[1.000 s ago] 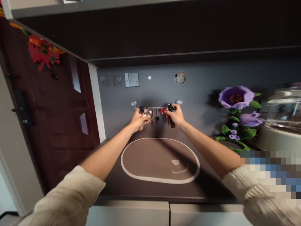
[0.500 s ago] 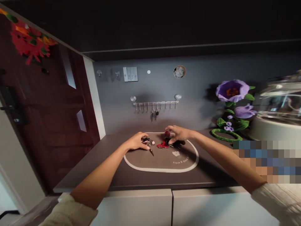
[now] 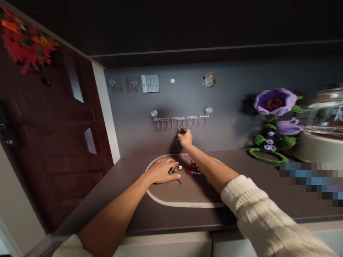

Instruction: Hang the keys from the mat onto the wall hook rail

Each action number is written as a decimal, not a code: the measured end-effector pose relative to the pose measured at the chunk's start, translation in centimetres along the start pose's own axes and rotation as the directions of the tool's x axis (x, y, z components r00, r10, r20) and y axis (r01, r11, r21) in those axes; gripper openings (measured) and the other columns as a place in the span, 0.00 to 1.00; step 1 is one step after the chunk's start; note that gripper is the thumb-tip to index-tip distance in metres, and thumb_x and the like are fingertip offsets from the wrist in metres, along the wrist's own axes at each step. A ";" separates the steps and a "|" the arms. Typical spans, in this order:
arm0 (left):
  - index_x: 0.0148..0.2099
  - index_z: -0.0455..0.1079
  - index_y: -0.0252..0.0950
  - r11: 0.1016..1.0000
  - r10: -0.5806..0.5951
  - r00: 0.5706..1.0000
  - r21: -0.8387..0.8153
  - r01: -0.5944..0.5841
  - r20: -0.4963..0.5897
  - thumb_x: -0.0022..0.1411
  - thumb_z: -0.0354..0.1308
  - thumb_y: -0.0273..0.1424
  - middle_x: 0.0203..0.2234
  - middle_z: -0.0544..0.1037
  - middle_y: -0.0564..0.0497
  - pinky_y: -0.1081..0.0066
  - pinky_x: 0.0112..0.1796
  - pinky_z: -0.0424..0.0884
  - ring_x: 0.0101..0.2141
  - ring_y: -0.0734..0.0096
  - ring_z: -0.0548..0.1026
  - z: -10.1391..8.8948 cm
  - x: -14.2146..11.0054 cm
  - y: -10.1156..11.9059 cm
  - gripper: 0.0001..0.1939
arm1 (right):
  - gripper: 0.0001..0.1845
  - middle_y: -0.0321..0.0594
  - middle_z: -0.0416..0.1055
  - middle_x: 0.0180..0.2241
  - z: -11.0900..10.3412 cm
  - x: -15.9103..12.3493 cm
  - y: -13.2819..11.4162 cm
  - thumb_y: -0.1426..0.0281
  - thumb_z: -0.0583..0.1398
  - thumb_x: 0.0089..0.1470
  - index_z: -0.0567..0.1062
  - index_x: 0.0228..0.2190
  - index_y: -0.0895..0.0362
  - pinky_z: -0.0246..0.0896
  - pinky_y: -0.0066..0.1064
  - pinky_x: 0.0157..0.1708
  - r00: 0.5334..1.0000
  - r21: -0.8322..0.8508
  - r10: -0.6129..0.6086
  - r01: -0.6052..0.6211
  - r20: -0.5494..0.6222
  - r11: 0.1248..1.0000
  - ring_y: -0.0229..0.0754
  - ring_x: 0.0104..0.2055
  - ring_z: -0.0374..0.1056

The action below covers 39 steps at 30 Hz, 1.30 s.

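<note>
My right hand (image 3: 186, 138) reaches up to the wall and is closed on the small bunch of keys (image 3: 183, 130) hanging from the clear hook rail (image 3: 174, 118). Its fingers partly cover them. Lower down, my left hand (image 3: 162, 170) rests over the oval mat (image 3: 171, 200), thumb and fingers apart. Between and beside them lies a key bunch (image 3: 174, 168) with a round pinkish charm; part of it is hidden. A red item with metal parts (image 3: 192, 169) sits on the mat to the right, partly behind my right forearm.
To the right stand purple flowers (image 3: 276, 103) with a green ring base, and a glass-topped white container (image 3: 318, 142). A dark cabinet (image 3: 171, 28) overhangs the counter. Wall hooks (image 3: 134, 83) and a switch panel (image 3: 150, 83) are at upper left, beside a dark red door (image 3: 66, 153).
My right hand has moved from the red item on the mat up and left to the hanging keys. My left hand stays by the key bunch. The view has shifted slightly.
</note>
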<state>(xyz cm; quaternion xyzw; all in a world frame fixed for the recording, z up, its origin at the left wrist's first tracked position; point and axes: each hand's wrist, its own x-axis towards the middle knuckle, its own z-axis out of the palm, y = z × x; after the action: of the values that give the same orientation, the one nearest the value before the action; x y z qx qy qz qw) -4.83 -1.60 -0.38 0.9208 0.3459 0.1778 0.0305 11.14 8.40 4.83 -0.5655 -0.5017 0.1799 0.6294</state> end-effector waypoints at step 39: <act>0.23 0.54 0.35 0.382 -0.127 0.988 -0.915 0.129 0.087 0.45 0.62 0.43 0.13 0.55 0.61 0.79 0.17 0.46 0.14 0.86 0.52 -4.6 -2.4 5.1 0.22 | 0.20 0.36 0.66 0.19 -13.2 -9.4 -5.0 0.55 0.59 0.46 0.67 0.21 0.61 0.57 0.23 0.21 0.250 0.007 0.063 -0.269 0.966 0.963 0.31 0.20 0.61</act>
<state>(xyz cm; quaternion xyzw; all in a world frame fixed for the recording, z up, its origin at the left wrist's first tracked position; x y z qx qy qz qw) -4.96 -7.36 4.14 0.7221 0.2606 0.3350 0.5463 16.40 -7.55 7.13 -0.3353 -0.6987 0.5920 0.2213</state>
